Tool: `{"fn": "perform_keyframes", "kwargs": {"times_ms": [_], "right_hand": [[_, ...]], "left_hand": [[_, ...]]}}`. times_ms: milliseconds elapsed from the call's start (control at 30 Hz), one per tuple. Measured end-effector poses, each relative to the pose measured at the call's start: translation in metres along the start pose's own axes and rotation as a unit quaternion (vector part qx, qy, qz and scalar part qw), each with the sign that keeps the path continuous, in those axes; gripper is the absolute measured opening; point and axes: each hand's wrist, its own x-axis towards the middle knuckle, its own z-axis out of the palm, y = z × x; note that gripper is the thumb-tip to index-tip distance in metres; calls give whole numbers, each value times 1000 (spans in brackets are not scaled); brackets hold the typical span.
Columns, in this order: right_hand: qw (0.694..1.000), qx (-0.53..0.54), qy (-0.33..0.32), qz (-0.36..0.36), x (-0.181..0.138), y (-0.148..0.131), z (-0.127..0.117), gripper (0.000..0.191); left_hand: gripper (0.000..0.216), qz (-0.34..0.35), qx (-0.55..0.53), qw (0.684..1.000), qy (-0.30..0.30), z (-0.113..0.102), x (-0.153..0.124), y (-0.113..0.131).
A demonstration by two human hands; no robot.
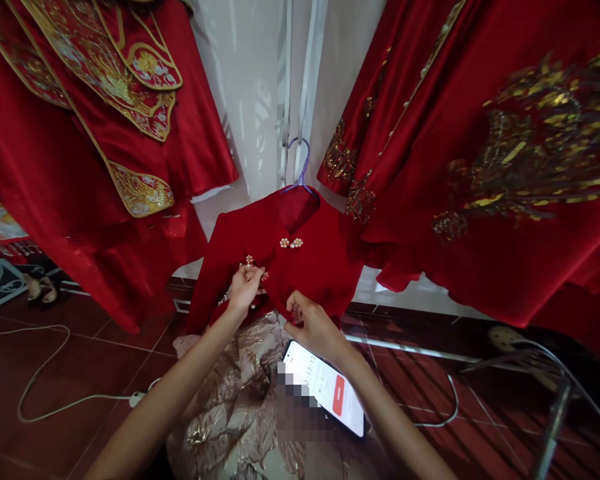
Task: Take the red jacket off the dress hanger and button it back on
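Note:
A small red jacket [300, 267] hangs on a purple hanger [300, 167] against a white wall, with pearl knot buttons [291, 243] down its front. My left hand [244, 288] pinches the jacket's front at a lower pearl button. My right hand [313, 323] grips the jacket's lower hem, fingers curled into the red cloth. Below my arms lies a phone [330, 390] with a lit screen, resting on pale gold-patterned fabric [230, 400].
Large red embroidered gowns hang at the left [80, 133] and right [480, 167]. A white cable [45, 387] loops over the dark red tiled floor. Shoes [40, 288] sit at far left. A metal stand [550, 413] rises at lower right.

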Motion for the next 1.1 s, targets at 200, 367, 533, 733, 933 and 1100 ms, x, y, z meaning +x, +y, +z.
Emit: {"fn": "perform_keyframes", "kwargs": {"times_ms": [200, 367, 533, 733, 933, 1100], "right_hand": [[999, -37, -28, -2, 0, 3, -15, 18], [998, -42, -55, -8, 0, 8, -25, 17], [998, -31, -61, -5, -2, 7, -26, 11], [995, 40, -92, -17, -6, 3, -27, 34], [996, 40, 69, -32, 27, 1, -48, 35], [965, 152, 191, -92, 79, -20, -67, 32]], "left_hand": [[20, 270, 250, 924, -103, 19, 5, 33], [25, 450, 474, 752, -79, 36, 15, 60], [20, 508, 559, 644, -123, 43, 23, 73], [13, 523, 547, 624, -195, 43, 33, 80], [11, 507, 547, 624, -235, 43, 42, 84], [18, 532, 550, 602, -228, 45, 45, 85]]}}
